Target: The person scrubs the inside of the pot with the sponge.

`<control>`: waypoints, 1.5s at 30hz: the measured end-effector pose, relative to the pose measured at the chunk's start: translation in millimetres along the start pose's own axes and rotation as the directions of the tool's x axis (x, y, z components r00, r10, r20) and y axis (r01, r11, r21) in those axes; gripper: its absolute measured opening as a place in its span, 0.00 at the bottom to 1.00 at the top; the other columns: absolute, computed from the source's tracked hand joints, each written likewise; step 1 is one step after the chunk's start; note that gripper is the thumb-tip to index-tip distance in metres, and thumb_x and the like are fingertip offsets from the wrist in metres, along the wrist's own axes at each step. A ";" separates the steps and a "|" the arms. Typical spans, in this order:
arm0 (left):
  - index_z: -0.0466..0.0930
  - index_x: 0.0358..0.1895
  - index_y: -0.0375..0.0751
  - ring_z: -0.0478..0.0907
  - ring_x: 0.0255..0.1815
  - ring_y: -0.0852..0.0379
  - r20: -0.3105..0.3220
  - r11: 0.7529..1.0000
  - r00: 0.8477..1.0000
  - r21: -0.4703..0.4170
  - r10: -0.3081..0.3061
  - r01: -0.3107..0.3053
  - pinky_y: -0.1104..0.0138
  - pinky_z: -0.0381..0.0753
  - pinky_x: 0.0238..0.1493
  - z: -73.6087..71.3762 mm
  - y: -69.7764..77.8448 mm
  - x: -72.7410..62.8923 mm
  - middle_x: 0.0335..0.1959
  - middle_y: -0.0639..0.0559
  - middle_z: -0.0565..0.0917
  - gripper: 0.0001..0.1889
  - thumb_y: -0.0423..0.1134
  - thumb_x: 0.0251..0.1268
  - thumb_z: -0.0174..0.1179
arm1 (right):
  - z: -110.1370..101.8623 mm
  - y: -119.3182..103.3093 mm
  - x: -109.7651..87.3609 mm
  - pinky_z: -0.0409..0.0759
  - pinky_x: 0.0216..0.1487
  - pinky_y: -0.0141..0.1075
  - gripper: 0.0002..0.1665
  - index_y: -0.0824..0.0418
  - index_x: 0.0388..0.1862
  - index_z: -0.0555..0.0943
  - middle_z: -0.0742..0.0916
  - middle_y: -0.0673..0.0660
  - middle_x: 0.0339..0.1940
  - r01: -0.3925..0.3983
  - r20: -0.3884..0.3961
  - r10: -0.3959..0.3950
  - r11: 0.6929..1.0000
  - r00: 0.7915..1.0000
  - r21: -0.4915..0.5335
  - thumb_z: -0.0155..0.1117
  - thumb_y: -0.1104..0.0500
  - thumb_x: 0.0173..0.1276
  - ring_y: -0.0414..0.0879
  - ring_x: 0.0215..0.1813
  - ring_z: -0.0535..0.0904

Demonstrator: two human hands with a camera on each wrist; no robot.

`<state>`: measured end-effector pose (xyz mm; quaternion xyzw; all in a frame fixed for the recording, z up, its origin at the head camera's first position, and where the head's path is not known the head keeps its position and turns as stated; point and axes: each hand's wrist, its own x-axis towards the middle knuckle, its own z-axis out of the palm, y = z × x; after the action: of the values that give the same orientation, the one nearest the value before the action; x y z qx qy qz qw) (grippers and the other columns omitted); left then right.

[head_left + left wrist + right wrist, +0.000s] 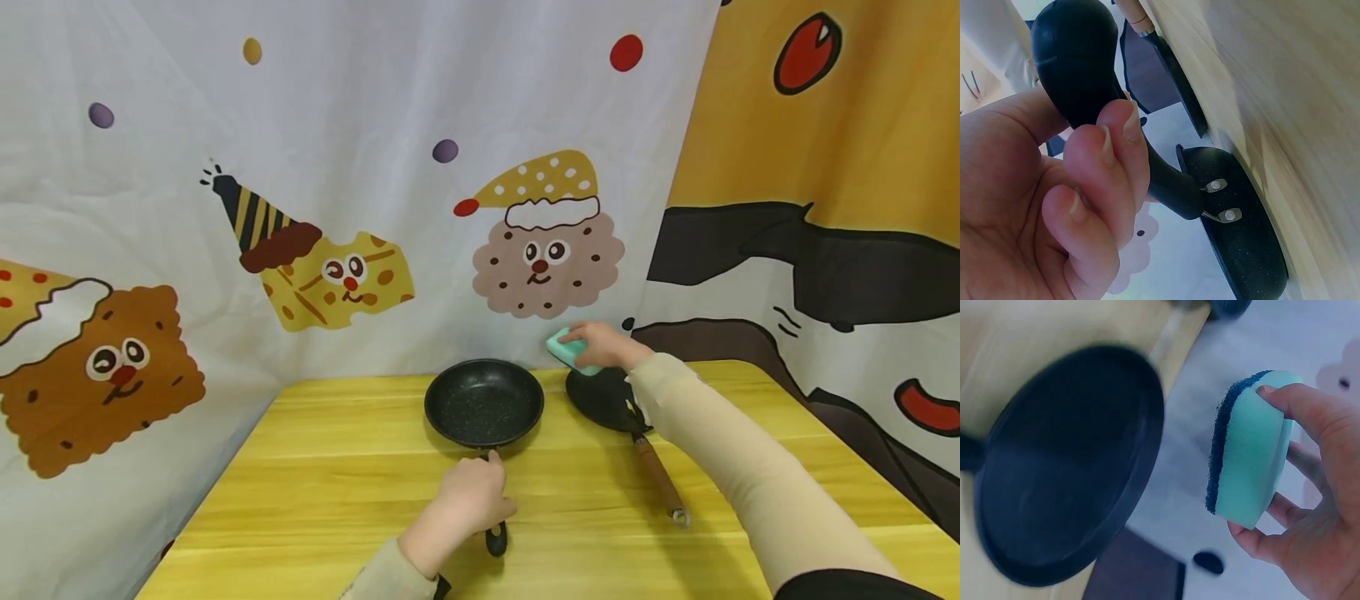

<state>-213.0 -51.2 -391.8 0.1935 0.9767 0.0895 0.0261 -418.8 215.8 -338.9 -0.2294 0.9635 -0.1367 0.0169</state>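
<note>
My left hand (468, 496) grips the black handle (1175, 187) of a deep, speckled black frying pan (483, 404), its fingers curled round the grip. That pan sits at the middle of the table's far side. In my right hand (603, 343) is a mint-green sponge (1254, 453) with a dark scouring layer, pinched between thumb and fingers. It is held above the far edge of a flat black pan (1072, 462), the scouring side facing the pan in the right wrist view. This flat pan has a brown wooden handle (660, 479) pointing toward me, and my right forearm overlaps part of it.
The yellow wood-grain table (337, 500) ends at a white curtain (375, 100) printed with cartoon snacks. An orange and dark printed part of the backdrop (862, 167) hangs at the right. Both pans lie near the table's far edge.
</note>
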 end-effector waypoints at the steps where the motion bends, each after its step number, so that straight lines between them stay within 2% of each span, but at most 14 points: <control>1: 0.69 0.64 0.22 0.73 0.21 0.56 -0.001 1.000 1.000 -0.004 0.000 0.000 0.68 0.70 0.15 0.0 -0.1 -0.2 0.21 0.47 0.77 0.39 0.49 0.56 0.66 | -1.4 5.8 -3.3 0.73 0.51 0.49 0.34 0.61 0.66 0.75 0.66 0.70 0.71 -0.024 -0.002 0.024 1.000 1.000 0.012 0.67 0.64 0.57 0.68 0.67 0.64; 6: 0.69 0.64 0.22 0.70 0.18 0.57 -0.003 1.000 1.000 -0.010 0.007 -0.007 0.68 0.69 0.14 1.3 -0.7 -2.1 0.19 0.48 0.75 0.39 0.49 0.56 0.67 | -6.5 34.9 -18.6 0.73 0.49 0.49 0.35 0.62 0.66 0.75 0.66 0.73 0.70 -0.078 -0.020 0.078 0.997 0.997 0.004 0.67 0.64 0.57 0.70 0.65 0.65; 11: 0.69 0.64 0.22 0.67 0.14 0.59 -0.016 1.000 1.000 -0.016 0.001 -0.001 0.69 0.65 0.12 2.7 -2.0 -3.5 0.15 0.52 0.71 0.38 0.49 0.56 0.66 | -10.1 60.0 -34.2 0.73 0.48 0.50 0.35 0.64 0.65 0.75 0.68 0.75 0.68 -0.101 -0.053 0.100 0.995 0.994 -0.019 0.67 0.63 0.55 0.69 0.61 0.68; 15: 0.69 0.64 0.22 0.66 0.12 0.59 -0.019 1.000 1.000 -0.015 0.002 -0.003 0.69 0.64 0.12 2.4 -2.3 -4.0 0.13 0.53 0.70 0.39 0.49 0.57 0.66 | -12.7 79.1 -46.8 0.73 0.47 0.50 0.36 0.66 0.65 0.75 0.70 0.76 0.65 -0.142 -0.065 0.142 0.990 0.988 0.002 0.67 0.63 0.54 0.67 0.58 0.70; 22: 0.69 0.64 0.23 0.67 0.15 0.58 -0.007 1.000 1.000 -0.009 -0.004 0.004 0.68 0.65 0.13 0.7 -1.2 -2.9 0.15 0.52 0.71 0.38 0.49 0.58 0.65 | -15.3 112.8 -64.7 0.72 0.52 0.58 0.36 0.69 0.64 0.74 0.69 0.78 0.64 -0.222 -0.092 0.224 0.974 0.970 0.031 0.69 0.61 0.55 0.71 0.60 0.67; 27: 0.68 0.65 0.23 0.65 0.12 0.60 -0.001 0.999 1.000 -0.034 -0.008 0.008 0.70 0.62 0.12 3.4 -0.1 -2.7 0.14 0.53 0.69 0.38 0.49 0.59 0.65 | -9.4 135.7 -81.8 0.73 0.50 0.58 0.35 0.71 0.63 0.75 0.71 0.78 0.62 -0.252 -0.117 0.255 0.967 0.960 0.035 0.69 0.61 0.54 0.71 0.58 0.68; 30: 0.68 0.65 0.23 0.63 0.10 0.61 -0.007 0.999 1.000 -0.037 -0.007 0.007 0.71 0.61 0.11 4.5 0.6 -1.0 0.12 0.54 0.69 0.38 0.49 0.58 0.66 | -7.2 149.6 -92.1 0.71 0.53 0.61 0.35 0.72 0.62 0.75 0.72 0.80 0.61 -0.259 -0.113 0.261 0.965 0.959 0.036 0.69 0.61 0.54 0.75 0.59 0.66; 35: 0.68 0.65 0.22 0.61 0.09 0.62 -0.014 1.000 1.000 -0.031 0.001 -0.002 0.71 0.60 0.10 2.2 0.4 0.5 0.11 0.55 0.68 0.38 0.49 0.58 0.65 | -2.8 165.4 -104.8 0.70 0.55 0.65 0.35 0.75 0.62 0.73 0.71 0.81 0.61 -0.289 -0.078 0.293 0.955 0.953 0.059 0.67 0.63 0.55 0.78 0.60 0.65; 40: 0.69 0.64 0.21 0.64 0.11 0.60 -0.027 1.000 0.999 -0.001 0.026 -0.026 0.70 0.64 0.11 -1.2 -3.2 -1.2 0.11 0.53 0.69 0.38 0.49 0.59 0.66 | 11.5 173.1 -109.5 0.71 0.54 0.65 0.35 0.75 0.62 0.73 0.70 0.81 0.62 -0.313 -0.044 0.317 0.947 0.948 0.075 0.67 0.62 0.56 0.79 0.61 0.64; 45: 0.68 0.64 0.22 0.61 0.10 0.61 -0.017 0.999 0.999 -0.004 0.045 -0.045 0.70 0.62 0.10 -1.5 -3.9 -1.8 0.10 0.56 0.68 0.37 0.47 0.58 0.66 | 24.4 177.6 -112.9 0.70 0.54 0.65 0.34 0.74 0.62 0.73 0.70 0.81 0.61 -0.322 -0.051 0.326 0.944 0.944 0.077 0.66 0.62 0.57 0.79 0.61 0.63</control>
<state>-212.9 -55.6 -390.9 0.2144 0.9721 0.0936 0.0164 -393.2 412.2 -413.9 -0.0625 0.9830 -0.1717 0.0163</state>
